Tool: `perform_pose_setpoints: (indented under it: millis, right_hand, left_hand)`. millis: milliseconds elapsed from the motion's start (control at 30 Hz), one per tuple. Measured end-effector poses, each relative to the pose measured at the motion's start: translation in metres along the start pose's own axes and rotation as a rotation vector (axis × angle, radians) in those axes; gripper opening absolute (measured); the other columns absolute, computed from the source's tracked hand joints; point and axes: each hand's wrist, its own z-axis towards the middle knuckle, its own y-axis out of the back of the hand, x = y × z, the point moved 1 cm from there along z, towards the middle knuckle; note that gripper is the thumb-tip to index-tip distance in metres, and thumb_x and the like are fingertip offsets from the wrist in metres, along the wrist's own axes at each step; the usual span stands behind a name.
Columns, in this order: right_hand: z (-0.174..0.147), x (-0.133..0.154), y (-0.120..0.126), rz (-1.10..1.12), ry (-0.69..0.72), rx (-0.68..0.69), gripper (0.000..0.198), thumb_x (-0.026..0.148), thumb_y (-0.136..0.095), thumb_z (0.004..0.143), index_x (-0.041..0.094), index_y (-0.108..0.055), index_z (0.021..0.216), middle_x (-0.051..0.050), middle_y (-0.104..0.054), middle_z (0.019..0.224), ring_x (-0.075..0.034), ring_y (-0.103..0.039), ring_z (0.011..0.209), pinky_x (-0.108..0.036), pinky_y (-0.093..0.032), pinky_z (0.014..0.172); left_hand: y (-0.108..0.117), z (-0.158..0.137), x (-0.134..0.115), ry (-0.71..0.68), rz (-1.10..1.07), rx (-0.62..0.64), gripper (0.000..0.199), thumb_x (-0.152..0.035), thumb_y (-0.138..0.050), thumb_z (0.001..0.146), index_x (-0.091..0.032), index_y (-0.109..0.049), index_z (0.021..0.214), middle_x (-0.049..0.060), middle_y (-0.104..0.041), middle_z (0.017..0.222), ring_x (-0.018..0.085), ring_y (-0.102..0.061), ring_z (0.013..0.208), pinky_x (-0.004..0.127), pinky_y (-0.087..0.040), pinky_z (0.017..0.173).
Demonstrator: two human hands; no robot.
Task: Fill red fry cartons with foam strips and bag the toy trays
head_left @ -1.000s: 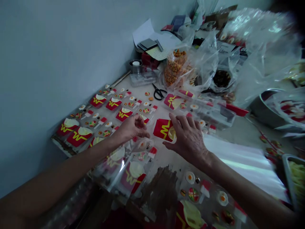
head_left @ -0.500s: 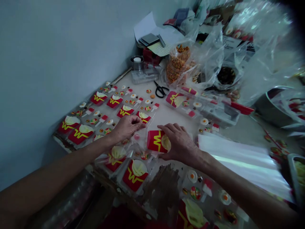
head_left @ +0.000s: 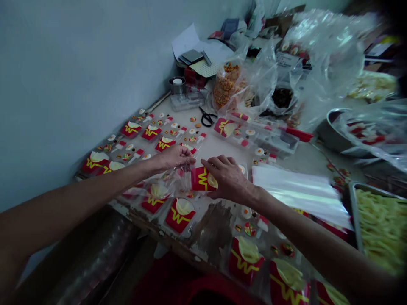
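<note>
Recording, head view. Right hand (head_left: pixel 227 177): closed over the right end of a flat red carton-shaped piece with a yellow zigzag and a pale yellow oval top (head_left: pixel 199 178), thumb at the near edge, fingers along the far one. Location: over the front part of a pale, worn tabletop (head_left: pixel 213 146), midway between the hands. Left hand (head_left: pixel 174 157): thumb and fingertips drawn together, just beyond the piece's left end, next to crumpled clear plastic film (head_left: pixel 174 182); whether film sits between the fingertips cannot be told.

Handling, as judged: piece light, thin, likely flexible; red part probably stiffer than the pale top, which could crease. Film soft, slick, apt to cling and fold. Best hold: lightly by the long edges of the red part, without pressing the pale oval; film by a single edge, pinched.

Surroundings: similar red pieces with small egg-shaped items in clear plastic at left, in rows; black-handled scissors (head_left: pixel 207 118) beyond; flat stack of glossy translucent plastic sheets (head_left: pixel 294 190) near the right forearm; metal-rimmed tray (head_left: pixel 353 207) of pale yellow strips at far right.
</note>
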Motion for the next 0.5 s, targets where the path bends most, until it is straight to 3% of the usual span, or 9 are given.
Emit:
perform_pose_setpoints:
  millis: [167, 333, 400, 500]
  right_hand:
    - [-0.005, 0.026, -0.004, -0.017, -0.050, -0.024, 0.098, 0.050, -0.082, 0.068, 0.015, -0.039, 0.149, -0.015, -0.060, 0.126, -0.035, -0.048, 0.113, -0.046, -0.036, 0.092]
    - [0.004, 0.057, -0.009, 0.020, -0.146, -0.033, 0.090, 0.058, -0.078, 0.068, 0.013, -0.047, 0.140, -0.016, -0.060, 0.122, -0.035, -0.051, 0.108, -0.045, -0.041, 0.087]
    - [0.008, 0.066, -0.014, 0.032, -0.205, -0.030, 0.084, 0.060, -0.078, 0.067, 0.014, -0.052, 0.133, -0.016, -0.061, 0.119, -0.034, -0.052, 0.105, -0.045, -0.043, 0.084]
    - [0.016, 0.074, -0.023, 0.043, -0.275, 0.007, 0.077, 0.063, -0.078, 0.066, 0.017, -0.057, 0.123, -0.015, -0.063, 0.114, -0.034, -0.054, 0.102, -0.045, -0.045, 0.080]
  left_hand:
    - [-0.004, -0.007, -0.006, -0.080, 0.079, 0.175, 0.045, -0.039, -0.078, 0.072, -0.018, -0.067, 0.111, 0.003, -0.073, 0.082, 0.017, -0.068, 0.072, 0.022, -0.045, 0.060]
    - [-0.002, -0.001, -0.003, -0.184, 0.057, 0.302, 0.076, -0.025, -0.072, 0.075, -0.022, -0.044, 0.145, 0.008, -0.073, 0.104, 0.020, -0.071, 0.092, 0.028, -0.053, 0.075]
    - [0.002, -0.004, -0.002, -0.259, 0.131, 0.249, 0.082, -0.022, -0.074, 0.073, -0.022, -0.040, 0.148, 0.011, -0.069, 0.119, 0.021, -0.069, 0.103, 0.032, -0.054, 0.083]
    - [-0.001, -0.024, 0.004, -0.420, 0.437, -0.100, 0.057, -0.022, -0.069, 0.081, -0.022, -0.056, 0.136, 0.011, -0.062, 0.134, 0.024, -0.059, 0.124, 0.039, -0.048, 0.101]
